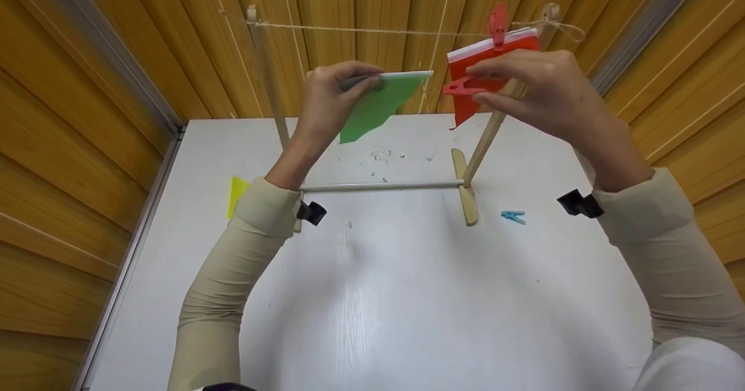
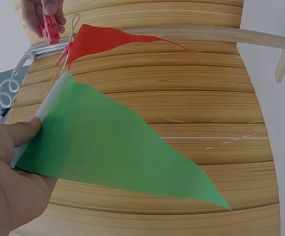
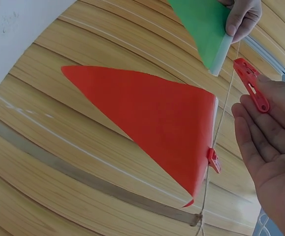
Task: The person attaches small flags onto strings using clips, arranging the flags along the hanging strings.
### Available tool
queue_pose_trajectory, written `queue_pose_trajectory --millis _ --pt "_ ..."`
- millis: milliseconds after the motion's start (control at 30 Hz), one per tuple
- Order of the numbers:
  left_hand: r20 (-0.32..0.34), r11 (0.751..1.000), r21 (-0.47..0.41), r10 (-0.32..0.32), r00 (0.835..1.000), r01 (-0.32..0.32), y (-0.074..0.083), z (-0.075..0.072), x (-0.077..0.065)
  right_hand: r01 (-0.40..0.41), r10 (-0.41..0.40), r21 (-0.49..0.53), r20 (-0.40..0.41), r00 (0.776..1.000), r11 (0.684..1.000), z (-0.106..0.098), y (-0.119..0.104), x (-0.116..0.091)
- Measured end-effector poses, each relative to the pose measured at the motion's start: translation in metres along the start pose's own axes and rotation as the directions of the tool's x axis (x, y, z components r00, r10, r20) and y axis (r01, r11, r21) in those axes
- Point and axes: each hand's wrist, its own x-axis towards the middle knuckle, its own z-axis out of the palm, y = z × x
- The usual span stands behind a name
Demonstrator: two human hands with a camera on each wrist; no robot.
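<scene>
My left hand [image 1: 333, 100] pinches a green paper pennant [image 2: 103, 137] by its white top edge, thumb on one face. The pennant hangs point down below a thin string [image 1: 361, 29], near the string in the head view. In my right hand [image 1: 550, 91] a red clothespin [image 3: 252, 86] is pinched between thumb and fingers. Close beside that hand, a red pennant [image 3: 147, 118] hangs from the string's right part. Another red clothespin [image 1: 498, 27] clips its white top edge there. In the head view my right hand covers part of the red pennant.
The string runs between two wooden posts [image 1: 266, 77], joined low down by a white rod [image 1: 378, 186]. On the white table [image 1: 361, 298] lie a blue clothespin [image 1: 513, 217] at right and a yellow paper piece [image 1: 237, 192] at left, partly behind my sleeve. Wood-patterned walls surround the table.
</scene>
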Motion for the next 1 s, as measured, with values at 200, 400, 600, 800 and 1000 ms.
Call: queue_pose_trajectory --millis 200,400,600,800,1000 --pt "-0.004 0.999 -0.022 -0.045 0.999 0.045 0.001 0.002 0.007 -0.021 0.022 -0.041 0.023 1.0 0.999 -0.019 0.001 0.024" --pt "0.004 0.998 -0.049 -0.044 0.999 0.044 0.002 0.005 0.015 -0.111 0.118 -0.058 0.121 0.986 0.992 -0.035 0.002 0.048" --pt "-0.007 0.997 -0.065 -0.034 0.999 0.034 0.002 0.008 0.022 -0.243 0.257 -0.084 0.255 0.932 0.966 -0.042 0.007 0.071" --pt "-0.014 0.997 -0.065 -0.05 0.999 0.049 0.001 0.013 0.026 -0.303 0.315 -0.088 0.34 0.886 0.949 -0.045 0.016 0.091" --pt "-0.019 0.996 -0.062 -0.072 0.997 0.071 0.002 0.017 0.03 -0.27 0.292 -0.112 0.374 0.88 0.956 -0.044 0.02 0.102"
